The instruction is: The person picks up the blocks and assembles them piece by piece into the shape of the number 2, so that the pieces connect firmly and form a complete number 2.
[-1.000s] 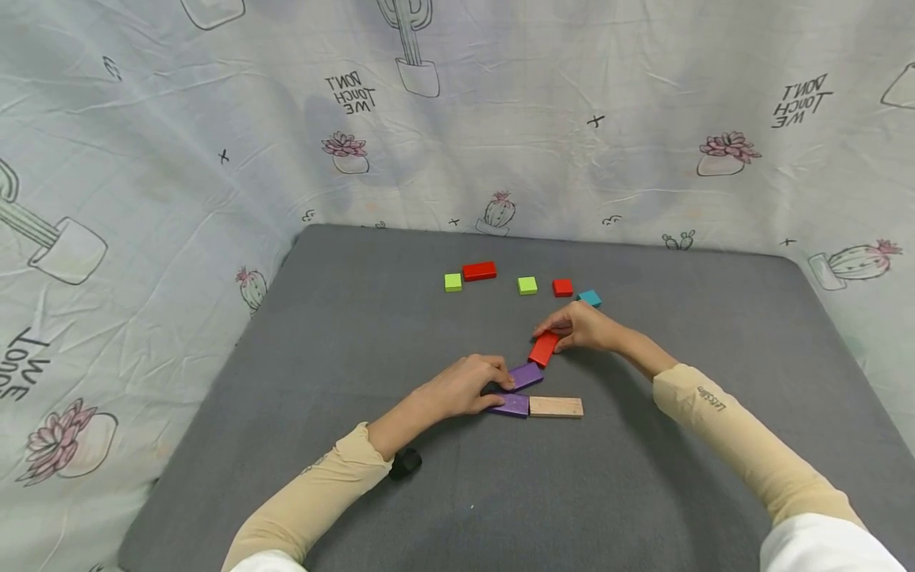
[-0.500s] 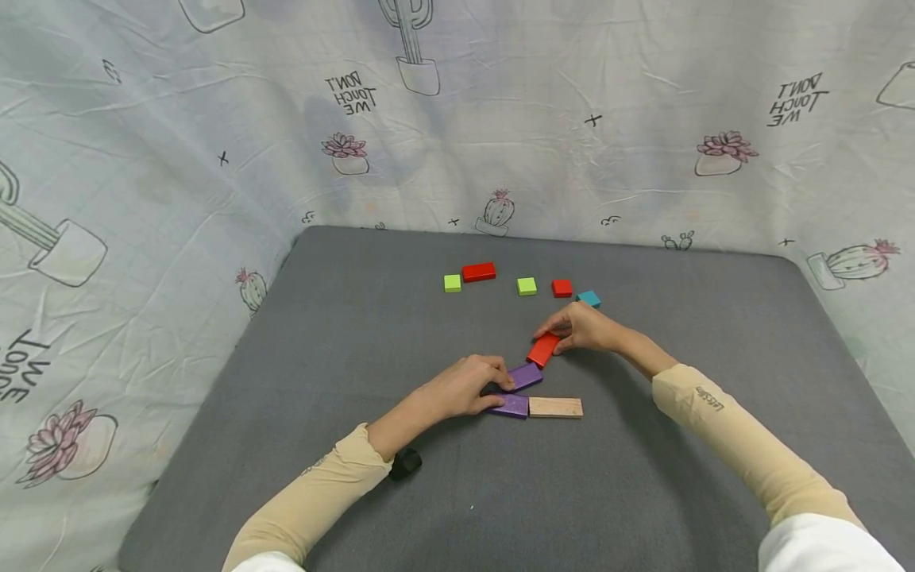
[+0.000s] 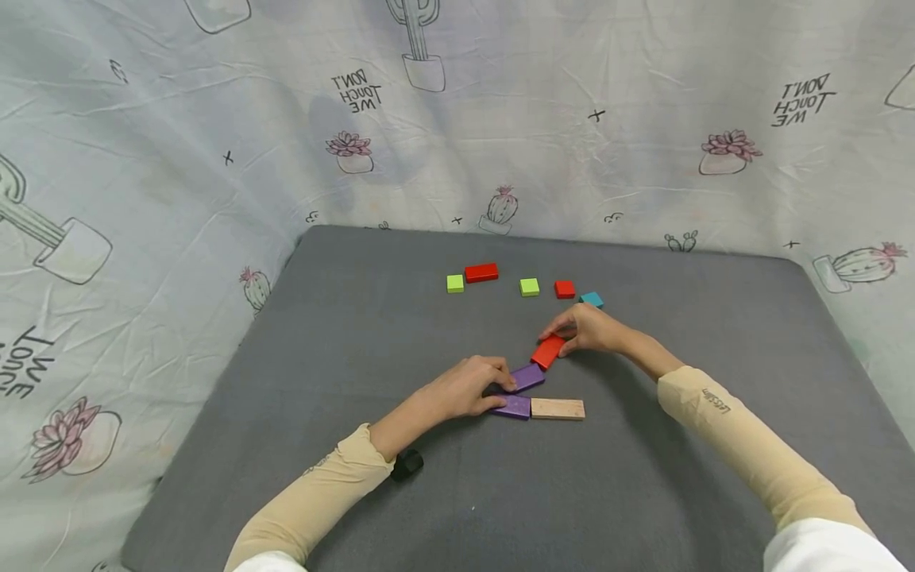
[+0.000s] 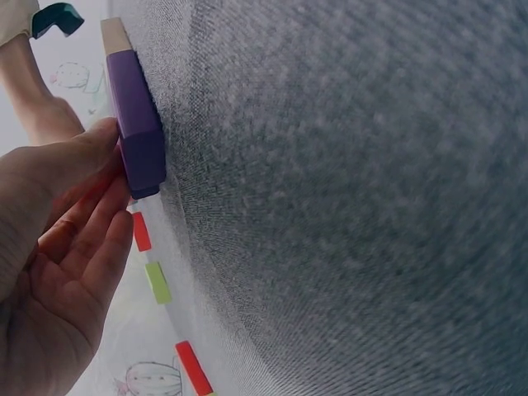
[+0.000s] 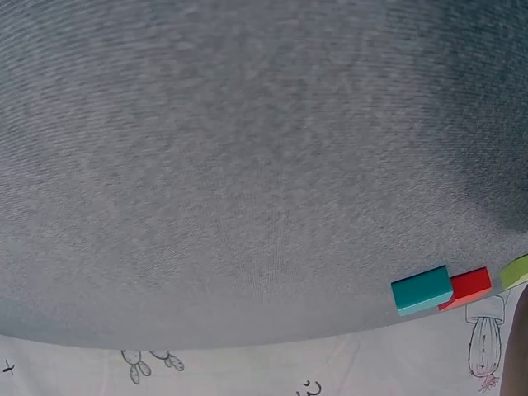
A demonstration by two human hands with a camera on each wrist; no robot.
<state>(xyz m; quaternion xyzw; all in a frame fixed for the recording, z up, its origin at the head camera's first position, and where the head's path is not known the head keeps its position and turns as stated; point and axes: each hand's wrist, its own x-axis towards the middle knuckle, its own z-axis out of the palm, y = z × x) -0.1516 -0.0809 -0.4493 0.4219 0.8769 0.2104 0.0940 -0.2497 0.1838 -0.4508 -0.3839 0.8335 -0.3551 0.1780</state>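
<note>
My left hand (image 3: 472,383) grips at the left ends of two purple blocks, its thumb at the nearer purple block (image 3: 516,407) and a finger on the farther purple block (image 3: 530,377). The blocks diverge toward the right. End to end with the nearer one lies a plain wooden block (image 3: 557,408). My right hand (image 3: 588,327) pinches a red block (image 3: 547,351) between thumb and fingers, its near end close to the farther purple block. In the left wrist view, the thumb meets a purple block (image 4: 136,115); the right wrist view shows little of the hand.
Across the back lie a green cube (image 3: 455,284), a long red block (image 3: 482,273), another green cube (image 3: 529,287), a small red cube (image 3: 565,289) and a teal block (image 3: 592,299) behind the right hand. A black object (image 3: 407,465) sits beside the left forearm. Patterned cloth hangs behind the table.
The red block in my right hand has turned slightly, tilting a little more sideways. My left hand and the purple and wooden blocks stay put.
</note>
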